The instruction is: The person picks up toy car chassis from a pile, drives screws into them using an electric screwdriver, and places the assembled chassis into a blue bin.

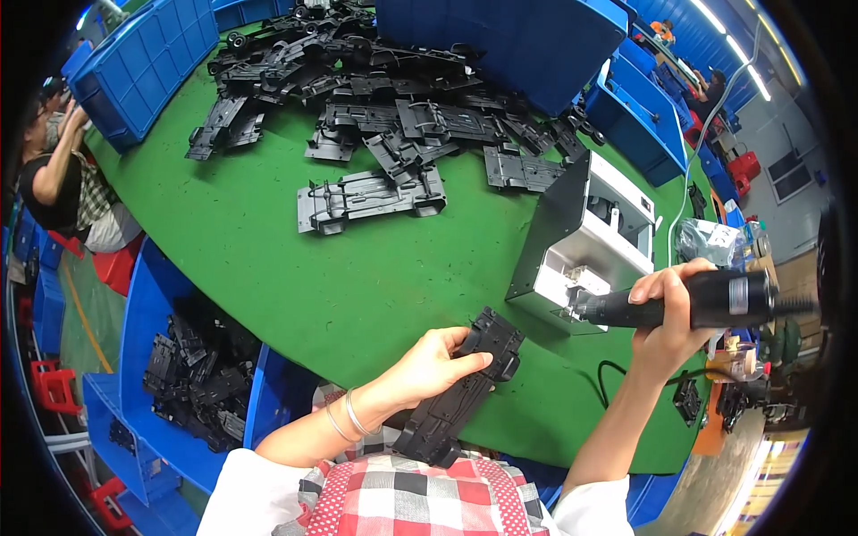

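My left hand (440,364) grips a black plastic toy-car chassis (463,393) by its side, thumb on top, tilted above the table's front edge. In my right hand (672,308) is a black electric screwdriver (715,300), held level with its tip pointing left. That tip reaches the front opening of a white and black screw feeder (585,268); whether a screw sits on it is too small to tell. Beyond my hands, a single chassis (371,198) lies on the green table, in front of a large heap of similar chassis (357,98).
Blue crates (500,45) stand behind the heap, with another blue crate (143,76) at the far left. A blue bin (201,384) of black chassis sits below the table's left edge. A cable (612,366) curls near my right forearm. Another person (71,170) sits at left.
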### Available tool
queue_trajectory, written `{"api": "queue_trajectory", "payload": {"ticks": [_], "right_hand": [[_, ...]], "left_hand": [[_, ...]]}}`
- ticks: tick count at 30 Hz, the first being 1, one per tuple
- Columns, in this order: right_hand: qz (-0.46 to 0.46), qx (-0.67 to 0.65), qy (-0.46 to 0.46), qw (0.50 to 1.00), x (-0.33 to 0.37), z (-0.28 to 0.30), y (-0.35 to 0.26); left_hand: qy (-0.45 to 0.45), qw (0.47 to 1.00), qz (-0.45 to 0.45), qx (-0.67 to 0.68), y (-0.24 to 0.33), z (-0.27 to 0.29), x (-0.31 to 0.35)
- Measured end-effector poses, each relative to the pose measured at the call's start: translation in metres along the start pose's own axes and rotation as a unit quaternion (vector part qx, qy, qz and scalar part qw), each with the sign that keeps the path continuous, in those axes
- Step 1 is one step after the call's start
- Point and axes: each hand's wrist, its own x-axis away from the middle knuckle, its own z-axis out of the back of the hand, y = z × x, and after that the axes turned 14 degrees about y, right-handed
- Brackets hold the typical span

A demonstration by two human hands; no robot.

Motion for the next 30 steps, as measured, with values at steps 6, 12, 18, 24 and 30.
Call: {"api": "queue_trajectory", "payload": {"ticks": [6, 12, 18, 24, 30], "right_hand": [[-0.148, -0.201, -0.05, 0.967, 0.037, -0.001, -0.006], [-0.13, -0.201, -0.075, 0.968, 0.066, -0.019, -0.006], [-0.109, -0.174, -0.128, 0.97, 0.079, -0.021, 0.001], [-0.127, -0.273, -0.239, 0.923, 0.067, -0.01, -0.004], [0.029, -0.154, -0.004, 0.988, 0.014, 0.019, -0.019]], "left_hand": [[-0.005, 0.999, 0.02, 0.027, 0.002, -0.001, 0.001], [-0.014, 0.999, 0.004, 0.038, -0.003, -0.002, -0.001], [-0.001, 0.999, 0.013, 0.042, -0.006, -0.005, -0.001], [-0.034, 0.998, -0.033, 0.05, -0.024, -0.005, 0.01], [-0.305, 0.935, 0.031, -0.181, -0.014, 0.03, 0.033]]}}
